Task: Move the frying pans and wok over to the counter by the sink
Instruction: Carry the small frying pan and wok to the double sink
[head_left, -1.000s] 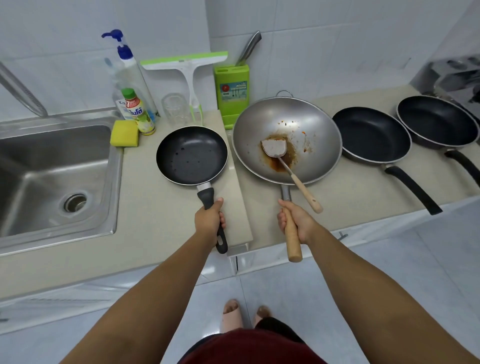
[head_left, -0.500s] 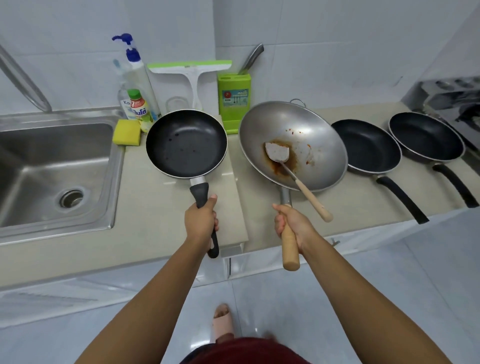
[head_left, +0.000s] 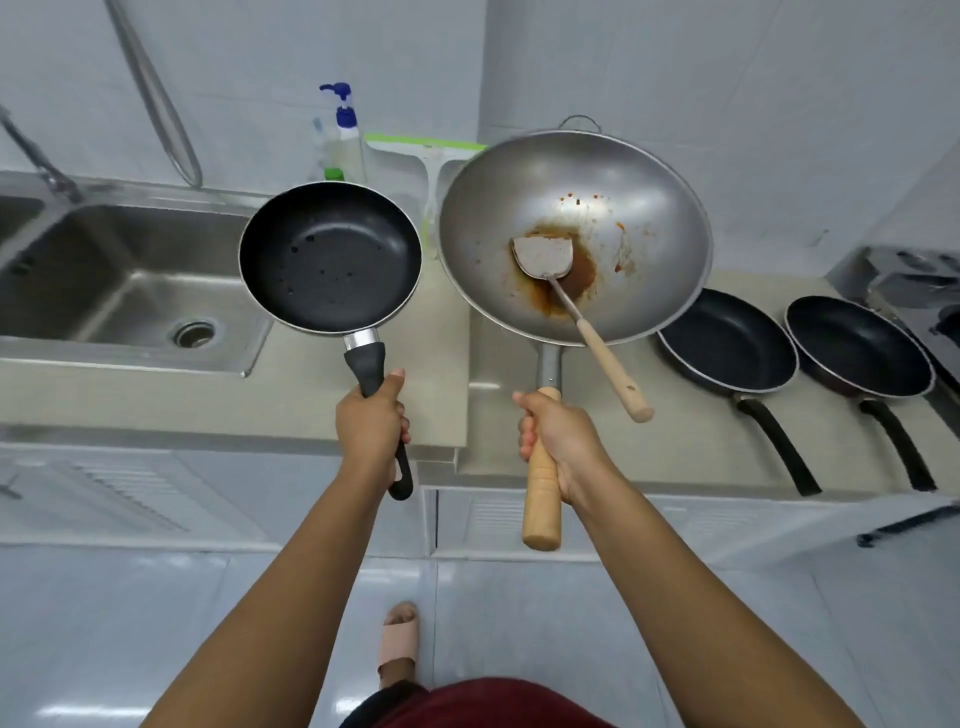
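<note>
My left hand (head_left: 370, 422) grips the black handle of a small black frying pan (head_left: 329, 257), held in the air above the counter (head_left: 291, 387) beside the sink (head_left: 119, 275). My right hand (head_left: 558, 441) grips the wooden handle of a steel wok (head_left: 623, 208), also lifted, tilted toward me. A metal spatula (head_left: 550, 260) with a wooden handle lies in the wok's brown sauce residue. Two more black frying pans, one at centre right (head_left: 727, 340) and one at far right (head_left: 860, 345), sit on the lower counter to the right, handles pointing toward me.
A soap pump bottle (head_left: 344, 135), a green-edged squeegee (head_left: 426, 156) and a green-capped bottle stand against the tiled wall behind the lifted pans. A faucet (head_left: 36, 156) rises over the sink. A stove (head_left: 914, 280) is at far right. My sandalled foot (head_left: 399, 636) stands on the tiled floor.
Both hands have lifted the small pan and the wok off the counter and raised them higher. The camera view has pulled back from the counter.
</note>
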